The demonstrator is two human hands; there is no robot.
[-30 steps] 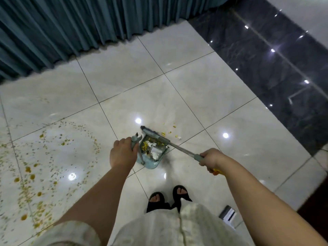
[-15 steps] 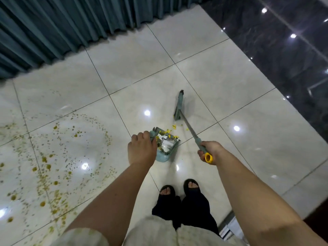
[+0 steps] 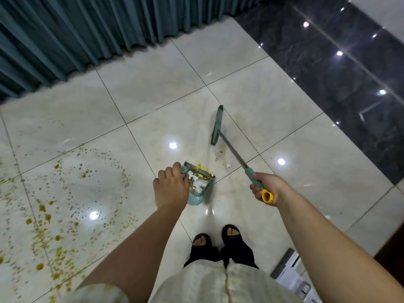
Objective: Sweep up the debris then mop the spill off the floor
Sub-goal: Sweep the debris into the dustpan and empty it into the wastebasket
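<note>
On the far left a spill [image 3: 54,206] of yellow-brown drops is spattered over the pale floor [image 3: 142,84] tiles, in a loose ring that runs from the middle left down to the near left edge. A teal curtain [image 3: 87,29] hangs along the far side, its hem meeting the tiles.

Right of the spill, the left hand [image 3: 171,188] has its grip closed round the handle of a teal dustpan [image 3: 200,186] — the pan rests on the floor just ahead of the person's feet and holds white and yellow debris [image 3: 200,178]. A few more scraps [image 3: 225,164] lie loose on the tile just right of the pan's mouth, between it and the broom.

Further right, the right hand [image 3: 267,189] grips the near end of the broom [image 3: 235,150], fingers wrapped round the teal sleeve by its yellow end cap. The metal shaft slants away and to the left to the teal broom head [image 3: 217,125], which lies down on the floor, beyond the scraps and apart from the pan.

On the far right the pale tiles give way to dark glossy stone [image 3: 338,73] — ceiling lights reflect in it. At the near right edge a white-and-grey object [image 3: 288,272] lies beside the right arm; what it is I cannot tell.
</note>
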